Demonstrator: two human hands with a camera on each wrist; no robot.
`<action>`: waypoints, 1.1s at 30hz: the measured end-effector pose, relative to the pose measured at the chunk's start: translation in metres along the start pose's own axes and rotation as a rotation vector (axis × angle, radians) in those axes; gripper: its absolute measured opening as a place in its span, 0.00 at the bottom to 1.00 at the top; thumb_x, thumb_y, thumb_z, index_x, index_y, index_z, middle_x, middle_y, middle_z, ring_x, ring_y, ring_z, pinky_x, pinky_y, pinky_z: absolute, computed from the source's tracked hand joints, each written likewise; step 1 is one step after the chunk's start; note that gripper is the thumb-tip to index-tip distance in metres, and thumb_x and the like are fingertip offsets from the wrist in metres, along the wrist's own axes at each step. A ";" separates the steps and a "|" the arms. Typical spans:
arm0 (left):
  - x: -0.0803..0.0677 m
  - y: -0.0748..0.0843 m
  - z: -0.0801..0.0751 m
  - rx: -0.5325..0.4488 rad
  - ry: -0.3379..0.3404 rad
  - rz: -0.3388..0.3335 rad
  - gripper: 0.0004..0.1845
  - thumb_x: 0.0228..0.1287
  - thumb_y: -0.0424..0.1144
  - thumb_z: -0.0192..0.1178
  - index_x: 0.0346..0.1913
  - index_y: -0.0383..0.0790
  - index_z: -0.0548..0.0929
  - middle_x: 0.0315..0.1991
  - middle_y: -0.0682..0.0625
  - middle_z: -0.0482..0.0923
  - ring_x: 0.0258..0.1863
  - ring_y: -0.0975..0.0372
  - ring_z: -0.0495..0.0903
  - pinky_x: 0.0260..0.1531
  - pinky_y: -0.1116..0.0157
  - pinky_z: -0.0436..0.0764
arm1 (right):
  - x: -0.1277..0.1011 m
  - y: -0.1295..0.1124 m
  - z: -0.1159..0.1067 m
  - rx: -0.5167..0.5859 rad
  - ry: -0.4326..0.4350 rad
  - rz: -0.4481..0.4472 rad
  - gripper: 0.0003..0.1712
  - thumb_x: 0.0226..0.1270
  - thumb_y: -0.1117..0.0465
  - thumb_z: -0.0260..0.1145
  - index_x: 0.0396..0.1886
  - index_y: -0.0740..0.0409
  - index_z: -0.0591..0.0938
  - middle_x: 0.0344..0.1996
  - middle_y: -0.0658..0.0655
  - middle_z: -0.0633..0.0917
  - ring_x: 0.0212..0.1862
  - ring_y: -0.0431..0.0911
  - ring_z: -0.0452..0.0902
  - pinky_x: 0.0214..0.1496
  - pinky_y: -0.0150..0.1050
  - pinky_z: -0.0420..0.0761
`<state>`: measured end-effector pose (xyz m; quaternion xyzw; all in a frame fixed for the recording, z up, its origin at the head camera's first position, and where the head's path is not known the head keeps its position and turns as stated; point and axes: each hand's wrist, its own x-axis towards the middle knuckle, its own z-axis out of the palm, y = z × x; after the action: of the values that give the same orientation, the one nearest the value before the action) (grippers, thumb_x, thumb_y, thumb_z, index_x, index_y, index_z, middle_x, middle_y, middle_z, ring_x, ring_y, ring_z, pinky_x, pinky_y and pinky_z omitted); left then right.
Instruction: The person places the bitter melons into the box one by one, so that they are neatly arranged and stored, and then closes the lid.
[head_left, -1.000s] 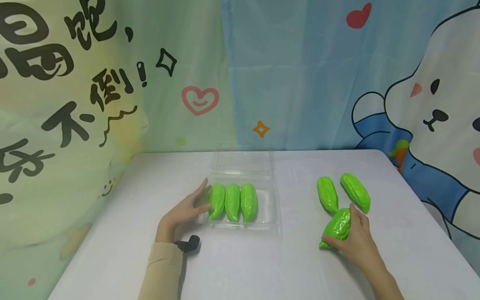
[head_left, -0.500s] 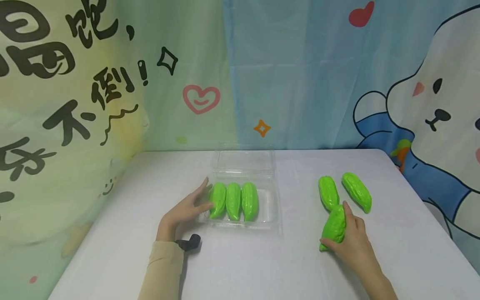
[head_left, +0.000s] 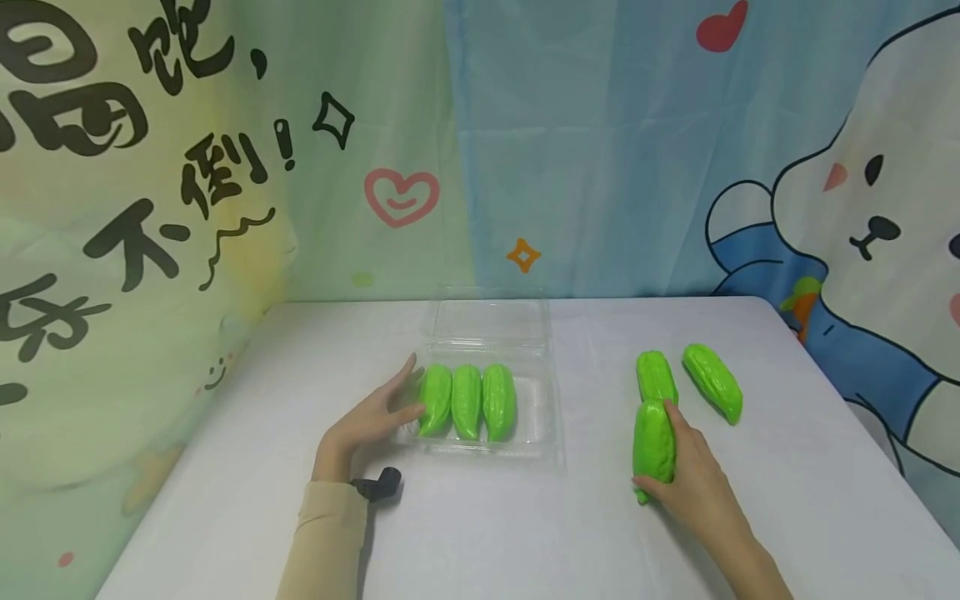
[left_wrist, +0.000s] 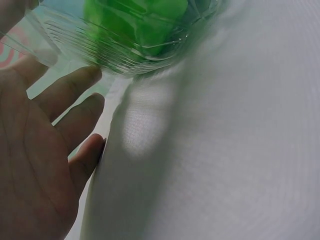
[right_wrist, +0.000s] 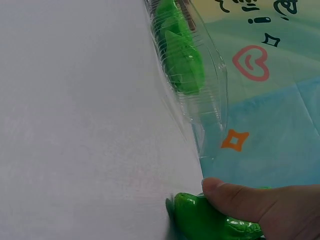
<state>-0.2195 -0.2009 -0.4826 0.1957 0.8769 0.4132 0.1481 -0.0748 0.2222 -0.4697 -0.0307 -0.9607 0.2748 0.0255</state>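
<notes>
My right hand point(head_left: 693, 479) grips a glossy green, ridged toy vegetable point(head_left: 654, 442), shaped like a bitter melon, between thumb and fingers. In the right wrist view its rounded end point(right_wrist: 192, 212) shows under the thumb. My left hand point(head_left: 371, 425) touches the left side of a clear plastic clamshell box point(head_left: 536, 417), thumb over the rim. The left wrist view shows its fingers point(left_wrist: 75, 92) spread and fairly straight beside the box wall. Three like green vegetables point(head_left: 467, 404) lie side by side in the box's left and middle, with bare room at its right.
Two more green vegetables lie on the white table point(head_left: 570, 525) at the right: one point(head_left: 656, 375) directly behind the held one, another point(head_left: 712, 383) farther right. The box's lid point(head_left: 491, 325) stands open toward the printed curtain point(head_left: 585, 150). A dark strap device point(head_left: 378, 486) sits on the left wrist.
My right hand has shifted slightly left and turned its green vegetable from slanted to nearly upright in the head view. The left hand, box and other vegetables stay put.
</notes>
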 end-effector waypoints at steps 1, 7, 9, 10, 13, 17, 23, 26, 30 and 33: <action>-0.002 0.005 -0.001 -0.002 -0.003 0.001 0.45 0.66 0.48 0.57 0.76 0.50 0.40 0.77 0.46 0.45 0.76 0.48 0.41 0.72 0.44 0.43 | 0.001 -0.001 0.000 -0.004 -0.009 -0.001 0.71 0.43 0.57 0.80 0.76 0.58 0.39 0.59 0.77 0.67 0.57 0.69 0.67 0.52 0.67 0.72; -0.013 0.031 -0.008 -0.007 -0.016 0.007 0.44 0.67 0.45 0.57 0.76 0.42 0.42 0.76 0.42 0.46 0.75 0.46 0.43 0.72 0.43 0.46 | 0.011 -0.009 0.001 -0.015 -0.039 -0.031 0.69 0.42 0.57 0.80 0.76 0.57 0.43 0.59 0.76 0.68 0.58 0.68 0.68 0.53 0.65 0.73; -0.014 0.034 -0.009 -0.007 -0.015 0.006 0.44 0.67 0.45 0.57 0.76 0.42 0.43 0.75 0.41 0.47 0.75 0.45 0.43 0.72 0.43 0.46 | 0.015 -0.012 0.001 -0.012 -0.045 -0.039 0.68 0.42 0.57 0.80 0.76 0.57 0.44 0.61 0.76 0.67 0.60 0.69 0.67 0.55 0.66 0.72; -0.014 0.034 -0.009 -0.009 -0.014 0.005 0.44 0.67 0.45 0.57 0.76 0.41 0.43 0.75 0.41 0.48 0.75 0.45 0.43 0.72 0.43 0.46 | 0.017 -0.013 0.002 -0.011 -0.048 -0.043 0.68 0.42 0.57 0.80 0.76 0.56 0.44 0.62 0.76 0.66 0.61 0.69 0.65 0.55 0.66 0.72; -0.014 0.034 -0.008 -0.010 -0.014 -0.006 0.44 0.66 0.46 0.58 0.76 0.43 0.43 0.76 0.42 0.48 0.75 0.47 0.43 0.72 0.44 0.45 | 0.025 -0.015 0.003 -0.009 -0.056 -0.059 0.68 0.42 0.58 0.80 0.76 0.56 0.45 0.64 0.76 0.65 0.62 0.70 0.64 0.56 0.67 0.71; -0.012 0.033 -0.008 -0.006 -0.018 -0.008 0.44 0.66 0.47 0.58 0.76 0.45 0.42 0.76 0.43 0.47 0.76 0.48 0.42 0.73 0.45 0.45 | 0.036 -0.019 0.003 -0.014 -0.068 -0.078 0.67 0.41 0.58 0.80 0.76 0.57 0.47 0.62 0.75 0.67 0.60 0.70 0.66 0.54 0.66 0.73; -0.011 0.031 -0.008 -0.016 -0.022 0.003 0.44 0.66 0.47 0.57 0.76 0.44 0.42 0.76 0.42 0.47 0.76 0.48 0.42 0.73 0.45 0.45 | 0.056 -0.023 0.003 -0.008 -0.106 -0.084 0.65 0.42 0.59 0.80 0.75 0.61 0.48 0.64 0.76 0.66 0.62 0.70 0.64 0.58 0.66 0.71; -0.003 0.013 -0.004 -0.008 -0.011 0.001 0.45 0.66 0.50 0.58 0.76 0.49 0.41 0.76 0.45 0.46 0.76 0.50 0.41 0.73 0.45 0.45 | 0.066 -0.022 0.003 0.007 -0.126 -0.084 0.66 0.43 0.59 0.80 0.75 0.62 0.47 0.64 0.76 0.65 0.63 0.70 0.63 0.59 0.66 0.70; 0.006 -0.011 0.001 0.004 0.006 -0.001 0.46 0.63 0.55 0.58 0.76 0.57 0.41 0.77 0.50 0.46 0.76 0.52 0.42 0.73 0.46 0.45 | 0.079 -0.021 0.002 0.032 -0.160 -0.079 0.66 0.44 0.58 0.80 0.75 0.64 0.46 0.66 0.77 0.62 0.65 0.71 0.60 0.61 0.66 0.68; 0.005 -0.011 0.001 0.011 0.005 -0.004 0.47 0.62 0.58 0.58 0.76 0.59 0.41 0.76 0.51 0.47 0.76 0.53 0.42 0.73 0.46 0.45 | 0.089 -0.020 0.003 0.046 -0.181 -0.063 0.66 0.45 0.58 0.79 0.75 0.63 0.44 0.68 0.77 0.59 0.65 0.71 0.59 0.62 0.66 0.67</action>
<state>-0.2262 -0.2043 -0.4923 0.1937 0.8801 0.4084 0.1456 -0.1645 0.2105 -0.4584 0.0250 -0.9530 0.2974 -0.0518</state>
